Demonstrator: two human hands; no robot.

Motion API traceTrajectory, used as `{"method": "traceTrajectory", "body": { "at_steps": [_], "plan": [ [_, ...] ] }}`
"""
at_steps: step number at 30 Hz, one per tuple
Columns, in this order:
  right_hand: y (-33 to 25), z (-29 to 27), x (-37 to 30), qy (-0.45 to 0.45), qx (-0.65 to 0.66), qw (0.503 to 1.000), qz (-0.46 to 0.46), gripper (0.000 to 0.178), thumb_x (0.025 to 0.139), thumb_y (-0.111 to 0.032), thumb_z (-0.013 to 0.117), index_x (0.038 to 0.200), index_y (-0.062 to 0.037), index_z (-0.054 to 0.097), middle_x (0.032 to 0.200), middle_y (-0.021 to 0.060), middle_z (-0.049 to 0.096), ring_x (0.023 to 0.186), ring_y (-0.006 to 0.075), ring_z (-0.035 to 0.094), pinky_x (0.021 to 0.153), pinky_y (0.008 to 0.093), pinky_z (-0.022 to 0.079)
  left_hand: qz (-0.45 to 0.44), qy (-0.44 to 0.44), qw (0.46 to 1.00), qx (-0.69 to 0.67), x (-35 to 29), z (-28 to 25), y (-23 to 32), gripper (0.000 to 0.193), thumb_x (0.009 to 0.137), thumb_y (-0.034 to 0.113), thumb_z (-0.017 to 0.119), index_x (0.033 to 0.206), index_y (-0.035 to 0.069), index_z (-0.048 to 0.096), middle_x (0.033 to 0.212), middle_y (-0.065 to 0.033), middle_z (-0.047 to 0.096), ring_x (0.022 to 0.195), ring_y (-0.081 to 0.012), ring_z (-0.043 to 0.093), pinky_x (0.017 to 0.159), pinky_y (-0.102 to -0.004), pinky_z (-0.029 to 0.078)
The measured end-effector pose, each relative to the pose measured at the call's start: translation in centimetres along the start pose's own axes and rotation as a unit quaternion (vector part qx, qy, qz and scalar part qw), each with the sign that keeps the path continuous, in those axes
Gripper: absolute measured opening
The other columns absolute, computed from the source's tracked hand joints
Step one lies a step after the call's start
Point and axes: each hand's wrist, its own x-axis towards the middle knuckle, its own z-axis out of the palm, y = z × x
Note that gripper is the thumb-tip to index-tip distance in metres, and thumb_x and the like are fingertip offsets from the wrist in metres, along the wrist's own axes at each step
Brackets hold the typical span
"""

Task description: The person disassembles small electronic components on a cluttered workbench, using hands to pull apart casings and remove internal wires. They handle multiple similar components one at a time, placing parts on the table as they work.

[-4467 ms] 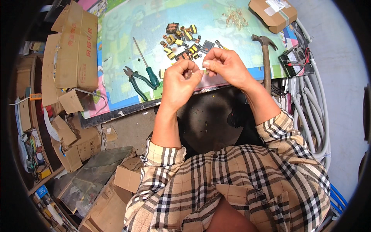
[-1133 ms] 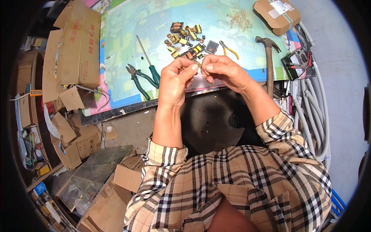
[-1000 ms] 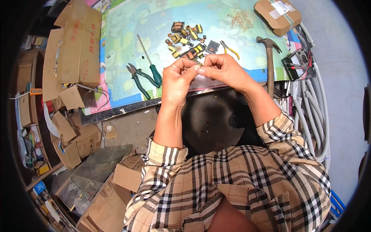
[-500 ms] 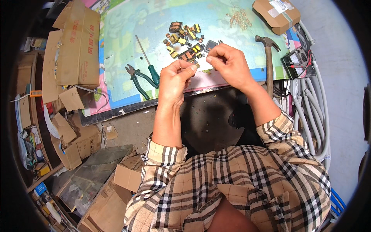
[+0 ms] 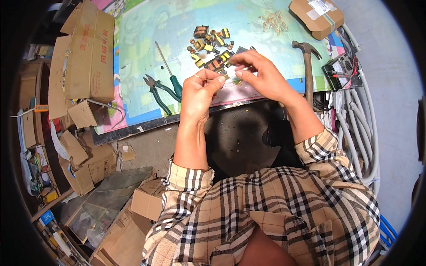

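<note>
Over the near edge of the table, my left hand (image 5: 200, 91) is closed, thumb and forefinger pinching a small yellowish-brown piece (image 5: 226, 76) that looks like part of a coil. Most of that piece is covered by the fingertips. Close to its right, my right hand (image 5: 262, 75) is bent with thumb and fingers drawn together; what they hold, if anything, is too fine to make out. Just beyond both hands lies a heap of small transformers and coils (image 5: 217, 37) in black, yellow and copper. A dark square part (image 5: 242, 50) is partly hidden behind my right hand.
Left of the hands lie green-handled cutting pliers (image 5: 159, 94) and a screwdriver (image 5: 174, 84). A hammer (image 5: 309, 66) and a meter with red leads (image 5: 339, 71) are at the right. Farther back are tangled copper wire (image 5: 275, 21) and a cardboard box (image 5: 317, 17). A large carton (image 5: 91, 57) stands left.
My right hand has shifted slightly left and down toward my left hand, covering more of the dark square part. My left hand has barely moved and keeps its pinch.
</note>
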Motion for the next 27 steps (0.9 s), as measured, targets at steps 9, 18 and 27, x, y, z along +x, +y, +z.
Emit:
{"method": "traceTrajectory", "body": {
  "at_steps": [9, 18, 27],
  "plan": [
    [0.0, -0.7, 0.0, -0.027, -0.022, 0.998, 0.054, 0.013, 0.085, -0.013, 0.063, 0.087, -0.0004, 0.066, 0.078, 0.0046, 0.061, 0.076, 0.0141, 0.056, 0.071, 0.0270, 0.044, -0.018, -0.013, 1.000, 0.006, -0.1, 0.2, 0.4, 0.006, 0.079, 0.004, 0.070, 0.082, 0.000, 0.066, 0.067, 0.0026, 0.058, 0.057, -0.0031, 0.044, 0.051, -0.0192, 0.031],
    [0.5, -1.4, 0.1, -0.042, -0.048, 0.996, 0.066, 0.014, 0.081, -0.015, 0.064, 0.083, -0.0008, 0.065, 0.079, 0.0091, 0.062, 0.076, 0.0190, 0.059, 0.070, 0.0309, 0.046, -0.034, 0.003, 0.999, -0.028, 0.0, -0.3, 0.2, 0.008, 0.080, 0.006, 0.069, 0.082, 0.002, 0.062, 0.065, 0.0021, 0.055, 0.050, -0.0040, 0.038, 0.045, -0.0198, 0.025],
    [1.2, -1.8, -0.1, -0.010, 0.050, 0.998, 0.042, 0.014, 0.084, -0.014, 0.063, 0.083, 0.0005, 0.065, 0.078, 0.0040, 0.063, 0.073, 0.0129, 0.056, 0.070, 0.0282, 0.045, -0.047, -0.020, 0.997, -0.050, 0.2, -1.1, 0.7, 0.006, 0.078, 0.004, 0.070, 0.079, 0.003, 0.064, 0.065, 0.0025, 0.057, 0.052, -0.0040, 0.042, 0.048, -0.0200, 0.031]
  ]
}}
